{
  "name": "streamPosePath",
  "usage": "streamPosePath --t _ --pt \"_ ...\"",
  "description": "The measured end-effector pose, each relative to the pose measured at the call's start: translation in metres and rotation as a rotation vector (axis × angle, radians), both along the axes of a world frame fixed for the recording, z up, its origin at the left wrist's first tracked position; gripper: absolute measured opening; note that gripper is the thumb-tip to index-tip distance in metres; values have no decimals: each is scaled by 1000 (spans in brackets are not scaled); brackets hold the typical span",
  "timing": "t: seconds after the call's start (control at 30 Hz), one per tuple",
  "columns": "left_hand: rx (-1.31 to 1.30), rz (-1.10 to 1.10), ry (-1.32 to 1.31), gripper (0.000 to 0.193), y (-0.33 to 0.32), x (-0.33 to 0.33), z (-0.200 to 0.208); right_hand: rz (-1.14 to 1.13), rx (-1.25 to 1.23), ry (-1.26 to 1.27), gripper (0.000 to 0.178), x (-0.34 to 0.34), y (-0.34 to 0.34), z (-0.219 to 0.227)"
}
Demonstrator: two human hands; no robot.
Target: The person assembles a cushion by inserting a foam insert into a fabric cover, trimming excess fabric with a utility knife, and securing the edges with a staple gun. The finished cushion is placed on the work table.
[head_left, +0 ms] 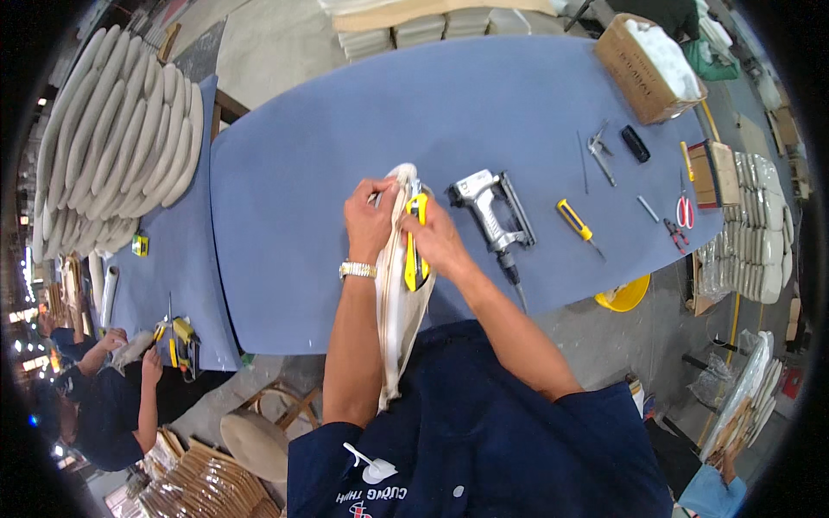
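Note:
A cream fabric-covered pad (393,332) stands on edge between my forearms, its lower end close to my shirt. My left hand (367,216) pinches the pad's rim near its far end; a metal-banded watch (357,269) circles that wrist. Closed around a yellow and black utility knife (414,263), my right hand (439,237) is against the pad's right side. The knife's metal front end points away from me, near my left fingertips. Whether its blade touches the fabric, I cannot tell. To the right, a silver staple gun (490,211) with a hose lies on the blue-covered table (302,173).
A yellow-handled screwdriver (577,223), red-handled scissors (685,211), pliers (676,236) and an air blow gun (599,151) lie rightward. A cardboard box (635,69) occupies the far right corner. Stacked pads (112,129) rise at left, where another person's hands (151,367) work.

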State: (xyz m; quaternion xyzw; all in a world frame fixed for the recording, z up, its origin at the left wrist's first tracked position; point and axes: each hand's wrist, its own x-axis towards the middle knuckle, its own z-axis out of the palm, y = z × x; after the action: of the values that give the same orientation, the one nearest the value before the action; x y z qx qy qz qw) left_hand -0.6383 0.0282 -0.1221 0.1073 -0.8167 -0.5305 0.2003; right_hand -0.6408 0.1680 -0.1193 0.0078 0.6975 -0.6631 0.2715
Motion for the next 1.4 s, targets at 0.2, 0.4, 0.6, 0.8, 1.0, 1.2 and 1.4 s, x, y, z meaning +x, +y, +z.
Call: streamPosePath --t 0.2,0.4,0.6,0.8,1.0,1.2,1.4 --pt "143 -19 -35 10 2 -3 1 9 -46 -92 23 -5 3 12" --pt "173 -34 -50 7 5 -5 4 2 -123 -194 10 -9 1 21" --pt "124 -38 -53 8 2 -5 0 102 -109 -166 7 -14 5 32" --pt "153 -28 -68 9 4 -5 1 112 -141 -141 9 -13 9 29" --pt "191 -33 -34 8 3 -8 -4 168 -110 -78 9 -15 8 27" --pt "209 -8 -52 9 4 -9 -3 151 -84 -37 9 -11 8 23" --pt "237 -28 -47 12 0 -11 -9 180 32 20 10 -9 4 11"
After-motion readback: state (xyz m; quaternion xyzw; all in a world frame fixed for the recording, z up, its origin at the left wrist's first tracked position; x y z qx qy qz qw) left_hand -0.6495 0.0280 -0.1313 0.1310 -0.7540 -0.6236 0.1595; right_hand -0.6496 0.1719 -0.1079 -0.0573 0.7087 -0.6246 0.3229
